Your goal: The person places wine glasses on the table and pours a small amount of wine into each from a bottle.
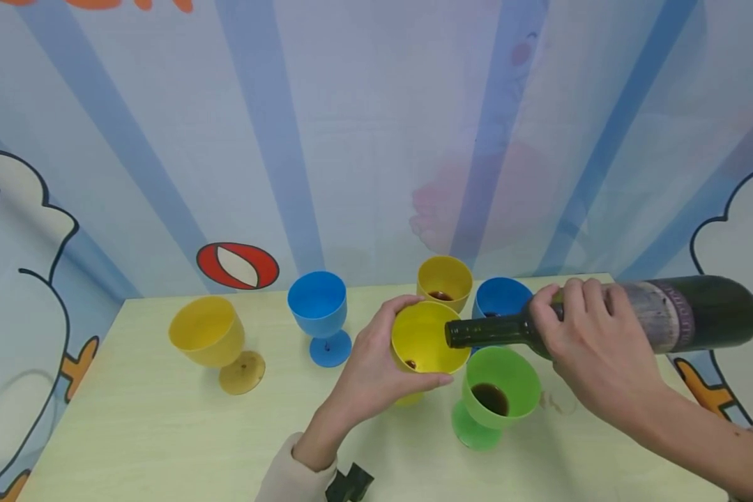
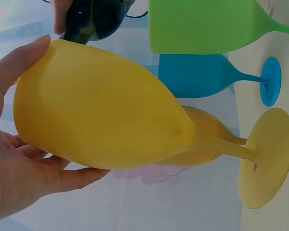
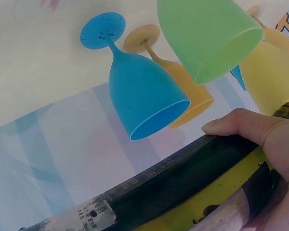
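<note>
My left hand (image 1: 373, 366) grips a yellow goblet (image 1: 422, 333) around its bowl, thumb on the near side. A little dark liquid shows inside. My right hand (image 1: 592, 341) holds a dark green wine bottle (image 1: 715, 314) at its shoulder, nearly level. The bottle's mouth points left over the goblet's rim; no stream is plainly visible. In the left wrist view, the held goblet (image 2: 101, 110) shows its stem and base. A green goblet (image 1: 502, 383) with dark liquid stands just right of it.
Behind the hands stand another yellow goblet (image 1: 444, 279) and a blue goblet (image 1: 500, 293), both with dark liquid. Leftward on the table (image 1: 163, 425) are a blue goblet (image 1: 317, 307) and a yellow goblet (image 1: 208, 335). A printed backdrop (image 1: 376, 139) rises behind the table.
</note>
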Motion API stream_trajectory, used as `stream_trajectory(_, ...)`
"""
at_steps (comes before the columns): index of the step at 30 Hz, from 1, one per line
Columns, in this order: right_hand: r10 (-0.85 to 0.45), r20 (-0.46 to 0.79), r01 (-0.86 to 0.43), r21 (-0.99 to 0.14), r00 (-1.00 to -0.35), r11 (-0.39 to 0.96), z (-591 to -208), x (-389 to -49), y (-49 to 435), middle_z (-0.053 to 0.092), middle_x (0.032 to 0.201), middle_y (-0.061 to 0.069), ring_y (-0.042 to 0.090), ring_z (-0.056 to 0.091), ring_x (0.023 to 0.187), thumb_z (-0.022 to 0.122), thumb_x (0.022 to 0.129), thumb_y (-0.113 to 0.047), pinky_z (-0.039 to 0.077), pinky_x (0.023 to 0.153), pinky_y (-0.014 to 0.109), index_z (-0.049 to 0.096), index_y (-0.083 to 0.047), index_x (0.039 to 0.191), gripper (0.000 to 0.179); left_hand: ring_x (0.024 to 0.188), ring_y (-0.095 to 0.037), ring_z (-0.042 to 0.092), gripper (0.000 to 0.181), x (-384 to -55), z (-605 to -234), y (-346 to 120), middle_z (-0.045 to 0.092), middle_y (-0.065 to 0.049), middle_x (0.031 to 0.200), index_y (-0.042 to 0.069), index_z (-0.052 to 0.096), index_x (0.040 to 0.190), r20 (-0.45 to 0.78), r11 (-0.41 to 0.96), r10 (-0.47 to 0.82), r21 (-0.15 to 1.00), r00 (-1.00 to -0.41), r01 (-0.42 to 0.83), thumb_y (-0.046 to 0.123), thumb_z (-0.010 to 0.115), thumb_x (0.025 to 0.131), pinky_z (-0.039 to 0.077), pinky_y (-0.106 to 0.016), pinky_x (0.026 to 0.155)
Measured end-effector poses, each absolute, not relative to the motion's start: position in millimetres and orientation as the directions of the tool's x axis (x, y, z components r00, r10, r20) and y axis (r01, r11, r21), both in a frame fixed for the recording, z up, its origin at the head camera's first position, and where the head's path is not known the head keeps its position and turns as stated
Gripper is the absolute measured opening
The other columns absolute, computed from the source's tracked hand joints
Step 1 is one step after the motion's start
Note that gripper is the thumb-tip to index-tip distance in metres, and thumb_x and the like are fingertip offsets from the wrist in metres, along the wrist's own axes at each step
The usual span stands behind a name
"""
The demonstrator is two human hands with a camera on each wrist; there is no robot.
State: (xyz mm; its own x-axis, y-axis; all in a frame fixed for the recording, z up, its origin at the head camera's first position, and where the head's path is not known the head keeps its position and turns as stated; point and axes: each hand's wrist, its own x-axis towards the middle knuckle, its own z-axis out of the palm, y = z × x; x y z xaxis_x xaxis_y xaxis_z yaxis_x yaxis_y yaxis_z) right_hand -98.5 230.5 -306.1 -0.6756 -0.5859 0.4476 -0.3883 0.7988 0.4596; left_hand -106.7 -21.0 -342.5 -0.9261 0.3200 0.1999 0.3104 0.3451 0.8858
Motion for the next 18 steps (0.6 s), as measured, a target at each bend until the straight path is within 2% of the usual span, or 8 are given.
stream_trajectory(10, -0.588, 0.443, -0.382, 0.471, -0.677, 0.795, -305.2, -98.3, 229.0, 0.050, 0.083, 0.033, 0.046, 0.051, 0.075, 0.082, 0.053, -0.008, 0.045, 0.069, 0.056, 0.045, 0.009, 0.095, 0.059, 0.105, -0.020, 0.048, 0.085, -106.6, -343.9, -21.4, 0.050, 0.001, 0.123, 0.017, 0.037, 0.132, 0.194, 0.358, 0.309, 0.884, -0.931, 0.302, 0.023, 0.085, 0.062, 0.043, -0.041, 0.085)
stream_trajectory(18, -0.580, 0.406, -0.370, 0.487, -0.706, 0.791, -303.8, -97.7, 227.0, 0.050, 0.086, 0.034, 0.046, 0.051, 0.078, 0.084, 0.050, -0.011, 0.045, 0.071, 0.056, 0.044, 0.008, 0.097, 0.064, 0.104, -0.020, 0.049, 0.085, -106.5, -345.5, -22.0, 0.050, 0.000, 0.122, 0.017, 0.038, 0.132, 0.191, 0.353, 0.309, 0.886, -0.932, 0.299, 0.023, 0.085, 0.062, 0.044, -0.040, 0.084)
